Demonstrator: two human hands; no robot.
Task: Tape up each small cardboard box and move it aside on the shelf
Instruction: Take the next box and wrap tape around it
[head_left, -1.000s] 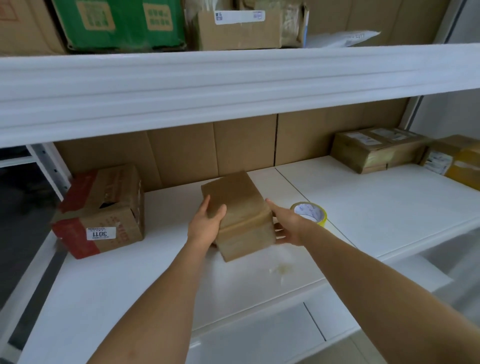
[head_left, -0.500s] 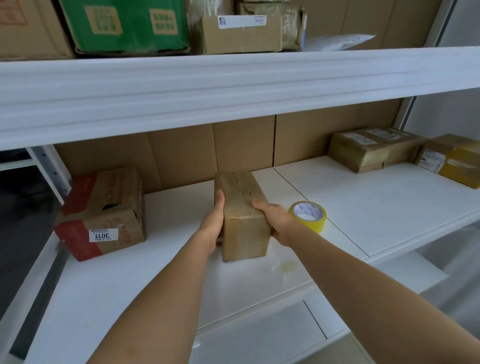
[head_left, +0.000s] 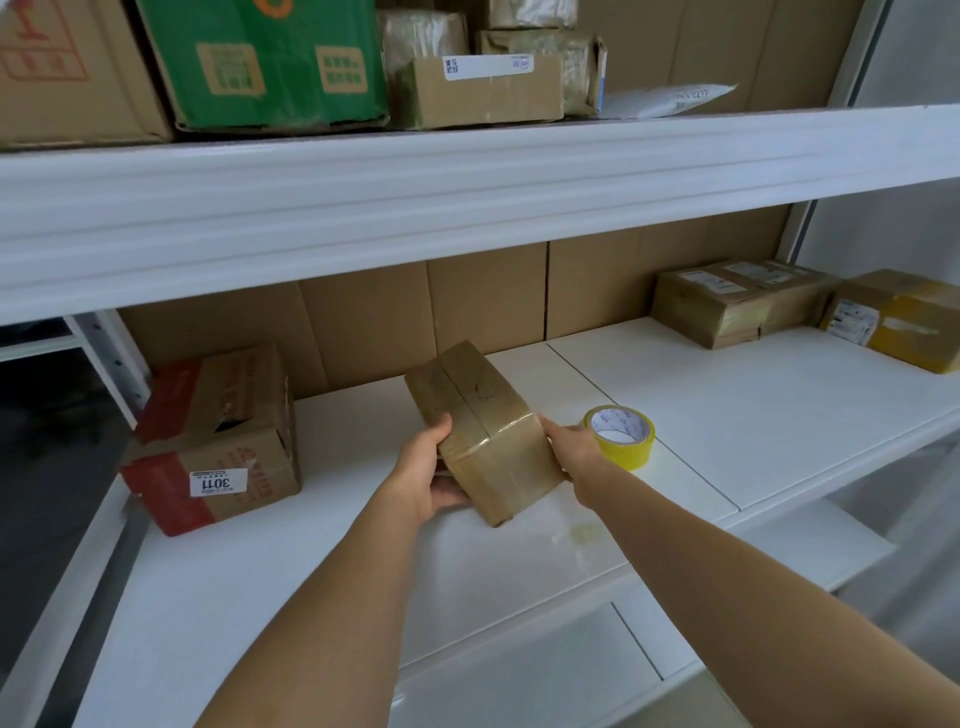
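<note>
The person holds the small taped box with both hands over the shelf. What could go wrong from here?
1. The small box is tilted, held between left hand and right hand; it could slip.
2. The yellow tape roll lies right beside the right hand and might get knocked along the shelf.

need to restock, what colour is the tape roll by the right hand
Yellow, with a white inner core; the tape roll shows in the head view.

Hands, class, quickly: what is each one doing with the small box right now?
Left hand: grips the small cardboard box, thumb on top, fingers beneath.
Right hand: holds the box's other side; its fingers are hidden.
</note>
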